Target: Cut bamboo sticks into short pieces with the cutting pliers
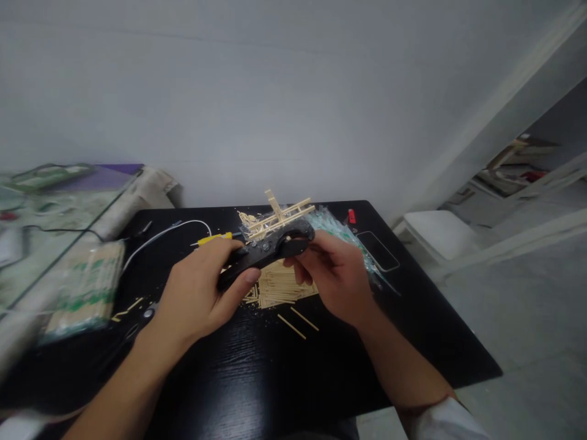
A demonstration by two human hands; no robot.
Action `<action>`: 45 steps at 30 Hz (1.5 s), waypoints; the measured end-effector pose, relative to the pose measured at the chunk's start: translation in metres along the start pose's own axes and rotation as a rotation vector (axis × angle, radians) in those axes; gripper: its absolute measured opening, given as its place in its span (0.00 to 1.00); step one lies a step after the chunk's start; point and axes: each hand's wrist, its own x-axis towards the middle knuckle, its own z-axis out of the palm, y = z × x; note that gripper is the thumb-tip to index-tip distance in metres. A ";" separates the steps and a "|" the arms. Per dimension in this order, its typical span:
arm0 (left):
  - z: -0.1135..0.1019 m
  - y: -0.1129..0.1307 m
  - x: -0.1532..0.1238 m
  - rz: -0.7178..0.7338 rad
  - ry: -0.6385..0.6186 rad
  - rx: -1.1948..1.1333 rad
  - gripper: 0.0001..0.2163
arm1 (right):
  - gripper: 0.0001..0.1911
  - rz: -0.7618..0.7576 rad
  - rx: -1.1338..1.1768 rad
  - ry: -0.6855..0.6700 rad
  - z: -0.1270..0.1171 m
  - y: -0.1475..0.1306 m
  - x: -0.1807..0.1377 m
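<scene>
My left hand [202,287] is wrapped round the handle end of a black tool [268,247] held above the black table [257,379]. My right hand [332,269] grips the tool's other end with its fingers closed. A small frame of glued wooden sticks [279,217] sits at the tool's far tip, tilted. Below the hands lies a flat mat of wooden sticks [279,286], with two loose sticks [298,322] in front of it.
A yellow-handled tool [214,239] with a white cable [160,235] lies behind my left hand. Packs of sticks [85,287] lie at the table's left edge. A phone [378,250], a small red object [351,216] and crumpled clear plastic [337,227] are at the right. White chair [435,232] beyond.
</scene>
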 end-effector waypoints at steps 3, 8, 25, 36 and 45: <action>0.000 0.001 0.000 -0.011 -0.016 0.003 0.22 | 0.13 0.014 0.021 -0.002 -0.001 -0.002 -0.001; 0.000 0.003 0.001 -0.047 -0.048 -0.027 0.23 | 0.16 0.048 0.016 -0.007 -0.001 -0.004 -0.001; 0.004 0.006 -0.001 -0.076 -0.058 0.059 0.26 | 0.18 0.055 0.056 -0.044 -0.003 0.003 -0.001; 0.003 -0.004 -0.002 0.104 0.015 0.052 0.26 | 0.16 0.096 0.297 -0.177 -0.008 0.007 0.001; -0.001 -0.008 -0.002 0.213 0.024 0.054 0.21 | 0.14 0.217 0.603 -0.362 -0.011 0.012 0.006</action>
